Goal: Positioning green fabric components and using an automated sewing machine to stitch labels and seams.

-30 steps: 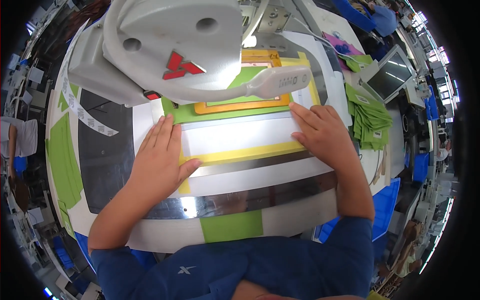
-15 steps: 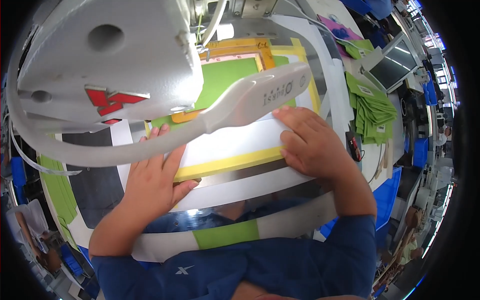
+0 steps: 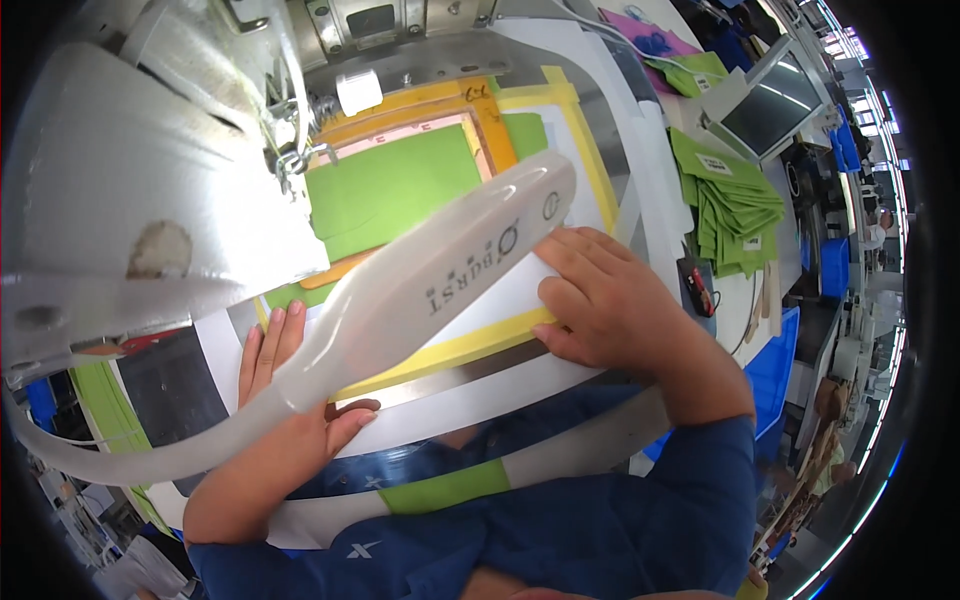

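My left hand (image 3: pixel 271 345) lies with stretched fingers at the left edge of a white board bordered by yellow tape (image 3: pixel 455 342), partly behind the pale curved lamp arm (image 3: pixel 400 310). My right hand (image 3: pixel 590 300) rests on the board's right part, fingers bent but apart, the index tip near the lamp head. On the board, an orange frame (image 3: pixel 495 135) surrounds green fabric (image 3: pixel 390 195), and more green fabric (image 3: pixel 528 135) shows beyond it. A large white machine head (image 3: pixel 130 210) overhangs the upper left, with metal fittings (image 3: pixel 300 150) beside the frame.
A stack of green pieces (image 3: pixel 725 210), a purple sheet (image 3: pixel 635 30), a screen (image 3: pixel 770 105) and a black-and-red tool (image 3: pixel 698 285) lie to the right, near blue bins (image 3: pixel 775 360). Green pieces (image 3: pixel 105 400) sit at the left. Other people (image 3: pixel 832 475) appear at the rim.
The machine head and lamp arm appear lower and further left in view, uncovering more of the frame. My right hand's fingers have bent; my left hand is now partly behind the lamp arm.
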`<action>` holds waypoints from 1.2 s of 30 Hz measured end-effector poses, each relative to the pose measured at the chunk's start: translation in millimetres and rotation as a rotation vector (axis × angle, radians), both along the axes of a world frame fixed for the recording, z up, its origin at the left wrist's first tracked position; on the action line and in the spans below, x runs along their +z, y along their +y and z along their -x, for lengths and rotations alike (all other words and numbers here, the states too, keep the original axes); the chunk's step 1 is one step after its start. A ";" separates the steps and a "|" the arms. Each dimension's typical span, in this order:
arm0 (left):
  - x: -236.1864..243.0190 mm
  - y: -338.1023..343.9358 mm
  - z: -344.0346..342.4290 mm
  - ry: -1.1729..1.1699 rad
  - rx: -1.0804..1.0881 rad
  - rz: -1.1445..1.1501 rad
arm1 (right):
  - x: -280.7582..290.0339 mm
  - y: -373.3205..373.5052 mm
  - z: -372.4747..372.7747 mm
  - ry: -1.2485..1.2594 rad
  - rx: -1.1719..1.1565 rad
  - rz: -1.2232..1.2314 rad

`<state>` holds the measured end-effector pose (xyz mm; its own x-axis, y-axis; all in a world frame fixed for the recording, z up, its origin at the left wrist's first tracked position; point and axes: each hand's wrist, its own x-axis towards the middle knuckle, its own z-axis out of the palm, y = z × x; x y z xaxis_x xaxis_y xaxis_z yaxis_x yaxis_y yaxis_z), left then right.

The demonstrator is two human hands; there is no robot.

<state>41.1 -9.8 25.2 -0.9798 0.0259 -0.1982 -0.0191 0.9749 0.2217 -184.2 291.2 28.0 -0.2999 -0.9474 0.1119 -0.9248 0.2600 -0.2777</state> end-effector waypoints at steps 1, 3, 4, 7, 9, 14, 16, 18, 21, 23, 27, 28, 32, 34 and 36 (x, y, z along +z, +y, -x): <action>0.1 0.0 0.3 0.000 -0.007 -0.007 | 0.0 1.4 0.6 0.003 -0.008 -0.004; -0.5 -0.6 -2.3 0.021 0.001 -0.010 | -1.2 4.4 2.2 0.084 -0.070 0.099; -2.0 0.7 -1.9 0.043 0.012 -0.015 | -2.4 6.7 4.5 0.093 -0.082 0.088; 1.3 1.1 1.0 0.077 -0.030 -0.002 | -8.0 5.5 9.4 0.176 -0.133 0.190; -2.0 -3.8 -1.4 0.090 -0.082 0.016 | -8.2 3.4 9.2 0.073 -0.090 0.172; -6.9 -6.8 -4.5 0.088 -0.095 0.010 | -10.3 1.1 4.2 0.020 -0.081 0.132; -6.6 -6.7 -5.4 0.106 -0.090 0.013 | -10.7 1.1 3.1 0.026 -0.079 0.117; -7.0 -5.6 -6.5 0.126 -0.095 0.019 | -10.6 -0.5 2.6 0.034 -0.074 0.104; -2.9 -4.1 -7.1 0.140 -0.098 0.056 | -10.2 -0.2 2.1 0.061 -0.072 0.080; -2.4 -2.3 -2.2 0.132 -0.082 0.093 | -10.7 0.2 1.6 0.059 -0.069 0.076; -1.3 1.4 1.3 0.158 -0.051 0.099 | -6.7 4.8 0.5 0.068 -0.060 0.032; -1.5 2.3 2.0 0.149 -0.056 0.079 | -6.9 5.7 2.0 0.081 -0.076 0.014; -6.0 0.3 3.7 0.133 -0.072 0.019 | -7.7 5.6 1.5 0.089 -0.075 -0.010; -6.5 -1.4 0.7 0.141 -0.077 0.012 | -7.2 3.2 2.2 0.090 -0.072 -0.032; -7.7 -0.7 -1.6 0.129 -0.063 0.018 | -7.8 2.3 2.7 0.085 -0.063 -0.021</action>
<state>42.7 -10.5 17.5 -0.9937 0.0857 -0.0719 0.0697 0.9771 0.2009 -186.9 293.5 20.3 -0.3494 -0.9292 0.1202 -0.9264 0.3234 -0.1929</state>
